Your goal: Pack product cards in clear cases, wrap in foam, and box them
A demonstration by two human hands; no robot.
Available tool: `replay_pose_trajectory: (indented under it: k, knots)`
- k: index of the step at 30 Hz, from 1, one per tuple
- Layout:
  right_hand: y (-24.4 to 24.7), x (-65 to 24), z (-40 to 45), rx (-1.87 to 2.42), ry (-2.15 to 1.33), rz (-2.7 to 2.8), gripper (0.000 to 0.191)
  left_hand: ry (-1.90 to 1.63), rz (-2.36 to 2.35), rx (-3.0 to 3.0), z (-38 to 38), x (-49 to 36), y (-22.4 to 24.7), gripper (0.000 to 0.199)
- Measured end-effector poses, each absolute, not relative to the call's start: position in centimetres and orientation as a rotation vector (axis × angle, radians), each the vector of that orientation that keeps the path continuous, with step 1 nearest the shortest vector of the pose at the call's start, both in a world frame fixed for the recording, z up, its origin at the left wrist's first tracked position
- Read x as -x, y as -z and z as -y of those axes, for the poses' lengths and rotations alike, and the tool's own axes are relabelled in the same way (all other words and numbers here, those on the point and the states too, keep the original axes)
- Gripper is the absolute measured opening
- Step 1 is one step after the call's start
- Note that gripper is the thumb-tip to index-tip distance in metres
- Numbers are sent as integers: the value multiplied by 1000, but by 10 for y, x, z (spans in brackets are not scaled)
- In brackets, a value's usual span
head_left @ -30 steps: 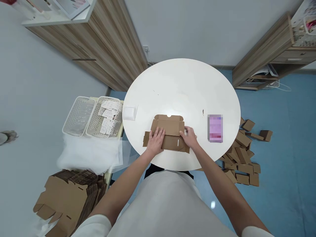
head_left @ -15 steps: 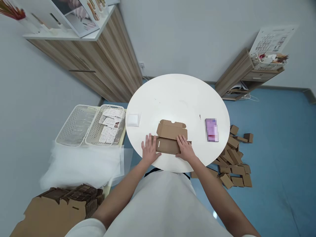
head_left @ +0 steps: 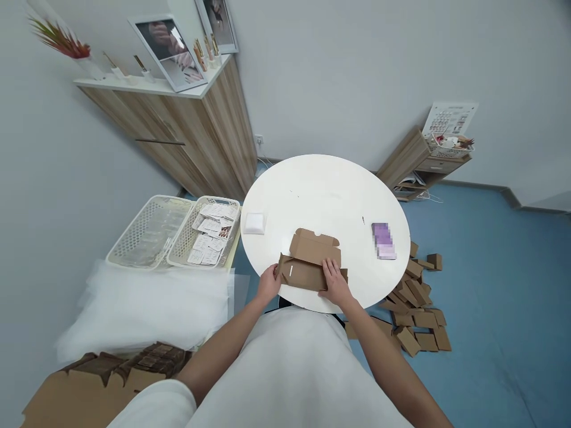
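Note:
A brown cardboard box (head_left: 316, 246), partly folded, lies near the front edge of the round white table (head_left: 330, 178). Its lid flap points away from me, and a side panel stands raised at its left end. My left hand (head_left: 269, 282) is closed on that left end. With fingers spread, my right hand (head_left: 334, 282) rests on the right part of the box. A small white packet (head_left: 254, 223) lies at the table's left side, and a purple item (head_left: 383, 241), pixelated, at its right.
To the left are two white baskets (head_left: 178, 221), one with printed cards, above translucent sheets (head_left: 147, 303) and stacked flat cardboard (head_left: 84, 389). Brown boxes (head_left: 424, 320) are piled on the floor at the right. Cabinets stand behind on both sides.
My left hand has gone from lying spread on the box's left part to gripping its end, where a panel now stands up. My right hand stays on the box. The view has shifted.

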State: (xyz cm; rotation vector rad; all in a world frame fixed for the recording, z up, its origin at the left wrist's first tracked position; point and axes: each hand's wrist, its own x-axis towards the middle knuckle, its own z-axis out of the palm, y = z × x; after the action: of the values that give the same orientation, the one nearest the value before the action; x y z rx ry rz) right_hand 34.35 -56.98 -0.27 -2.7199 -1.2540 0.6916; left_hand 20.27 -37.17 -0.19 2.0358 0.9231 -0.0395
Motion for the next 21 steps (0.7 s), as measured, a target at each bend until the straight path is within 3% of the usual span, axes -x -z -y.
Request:
replay_pose_trajectory:
  k: [3,10,21]
  knots:
    - [2,-339,570,2730,-686,1222,108,-7,-878,-2023,375,-202,-1,30]
    - [1,-340,564,2774,-714,1131,117,-64,-861,-2029,386,-203,-14,37]
    - [4,-336,546,2804,-705,1200,115,-18,-943,-2002,377,-202,-13,29]
